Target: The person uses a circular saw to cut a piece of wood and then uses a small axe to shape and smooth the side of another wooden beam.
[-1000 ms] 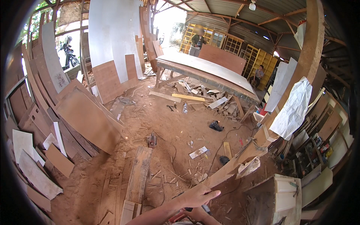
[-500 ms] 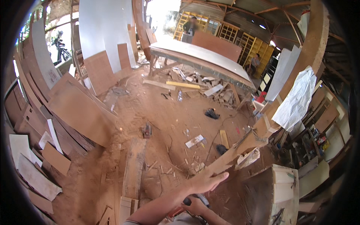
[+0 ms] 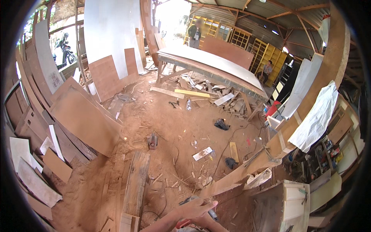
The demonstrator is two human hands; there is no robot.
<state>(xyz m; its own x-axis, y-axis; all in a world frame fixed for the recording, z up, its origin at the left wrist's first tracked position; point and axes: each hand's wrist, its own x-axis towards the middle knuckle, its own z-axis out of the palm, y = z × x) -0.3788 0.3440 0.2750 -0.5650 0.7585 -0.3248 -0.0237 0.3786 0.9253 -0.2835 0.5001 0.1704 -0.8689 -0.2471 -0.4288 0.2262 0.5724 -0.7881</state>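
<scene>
My left hand [image 3: 195, 208] reaches in low at the centre, its fingers stretched out to the right and lying over or just above a dark grey tool [image 3: 189, 199]. A rounded grey end of that tool shows to the right of the fingertips; it looks like a hand-held power tool, but its exact kind cannot be made out. My right hand [image 3: 205, 221] is below, closed around the tool and largely covered by the left hand. Something red [image 3: 183, 223] shows beneath the left forearm. A long wooden beam [image 3: 136, 181] lies to the left of my hands.
A slanting wooden post [image 3: 266, 157] rises to the right, with crumpled white sheeting [image 3: 315, 116] on it. A pale cabinet [image 3: 295, 203] stands at the lower right. Cables, offcuts and a small tool [image 3: 153, 141] litter the ground. Beyond are a large worktable [image 3: 208, 63] and two people.
My left hand has come down and back toward me, onto or close over the tool and right hand. The view has shifted slightly. My right hand has become more hidden.
</scene>
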